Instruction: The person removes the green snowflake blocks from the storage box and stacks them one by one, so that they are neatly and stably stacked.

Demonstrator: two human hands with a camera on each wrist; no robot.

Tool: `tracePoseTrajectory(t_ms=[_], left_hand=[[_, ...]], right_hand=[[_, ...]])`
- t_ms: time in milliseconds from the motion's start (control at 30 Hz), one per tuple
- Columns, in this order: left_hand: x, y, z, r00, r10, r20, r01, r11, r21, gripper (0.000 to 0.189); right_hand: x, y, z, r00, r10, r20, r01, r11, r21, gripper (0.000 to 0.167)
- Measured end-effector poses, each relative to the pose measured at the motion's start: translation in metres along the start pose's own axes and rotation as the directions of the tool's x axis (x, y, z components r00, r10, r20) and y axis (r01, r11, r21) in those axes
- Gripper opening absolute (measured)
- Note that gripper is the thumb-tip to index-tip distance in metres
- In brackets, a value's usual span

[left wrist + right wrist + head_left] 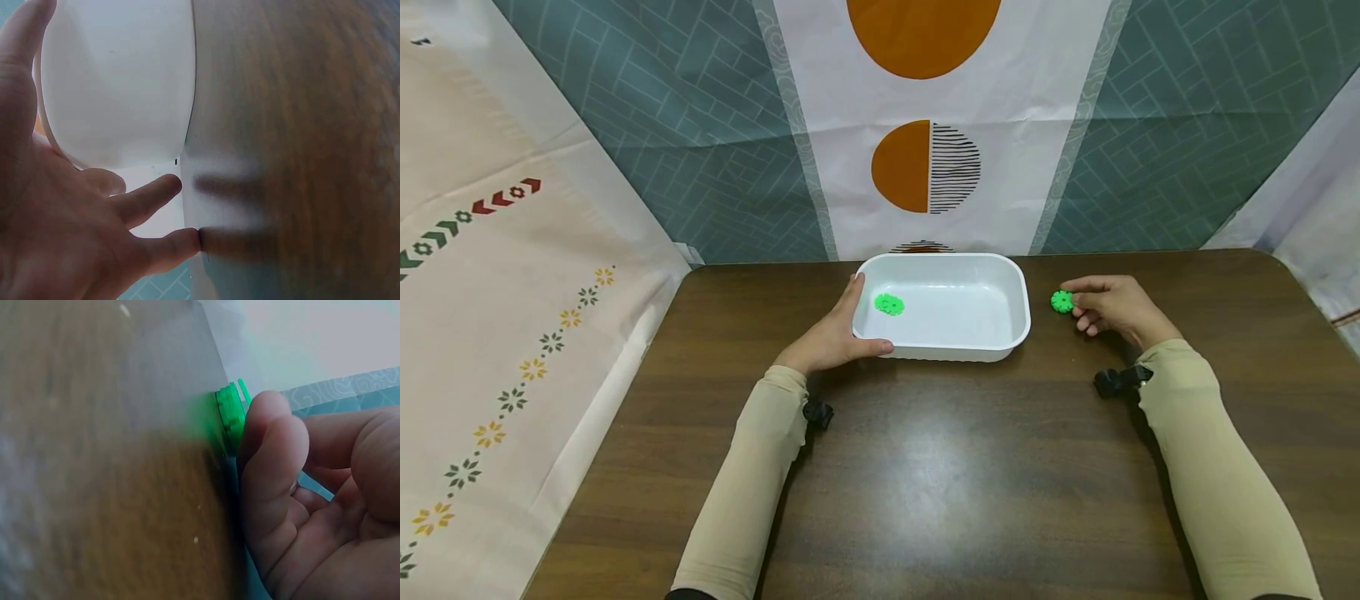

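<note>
The white rectangular tray [958,312] stands at the table's back edge. Against its left end rests my left hand [829,335], fingers spread, with the thumb along the near wall and the index finger at the left rim. In the left wrist view, that hand's other fingers [153,197] extend down beside the tray's end. A small cluster of green notched plastic discs [889,304] lies inside the tray at left. To the right of the tray, my right hand [1112,307] pinches a green notched plastic disc [1062,302] between thumb and fingers, low over the table.
The brown wooden table [925,475] has a glossy surface. Behind it hangs a patterned cloth [1000,167] that comes down to the back edge. A cream printed cloth [512,333] hangs along the left side. Both wrists wear black camera straps [1122,381].
</note>
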State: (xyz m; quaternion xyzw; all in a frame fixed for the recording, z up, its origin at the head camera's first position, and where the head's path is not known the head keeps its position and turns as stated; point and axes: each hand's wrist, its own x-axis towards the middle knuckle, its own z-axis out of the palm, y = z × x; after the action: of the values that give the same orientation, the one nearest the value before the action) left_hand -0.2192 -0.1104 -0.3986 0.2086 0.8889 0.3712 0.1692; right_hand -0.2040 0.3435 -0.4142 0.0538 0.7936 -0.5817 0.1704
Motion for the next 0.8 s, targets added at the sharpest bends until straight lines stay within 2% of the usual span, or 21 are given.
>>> tracePoseTrajectory(t_ms=[167, 800], left_hand=[[0.0004, -0.0009, 0.0008, 1.0, -0.002, 0.0, 0.002, 1.0, 0.005, 0.126], [-0.0016, 0.0005, 0.0008, 1.0, -0.006, -0.005, 0.006, 1.0, 0.005, 0.126]], right_hand=[[0.0, -0.0001, -0.0004, 1.0, -0.004, 0.007, 0.005, 0.999, -0.032, 0.042], [0.0042, 0.0003, 0.0011, 0.999, 0.035, -0.005, -0.035, 0.999, 0.002, 0.044]])
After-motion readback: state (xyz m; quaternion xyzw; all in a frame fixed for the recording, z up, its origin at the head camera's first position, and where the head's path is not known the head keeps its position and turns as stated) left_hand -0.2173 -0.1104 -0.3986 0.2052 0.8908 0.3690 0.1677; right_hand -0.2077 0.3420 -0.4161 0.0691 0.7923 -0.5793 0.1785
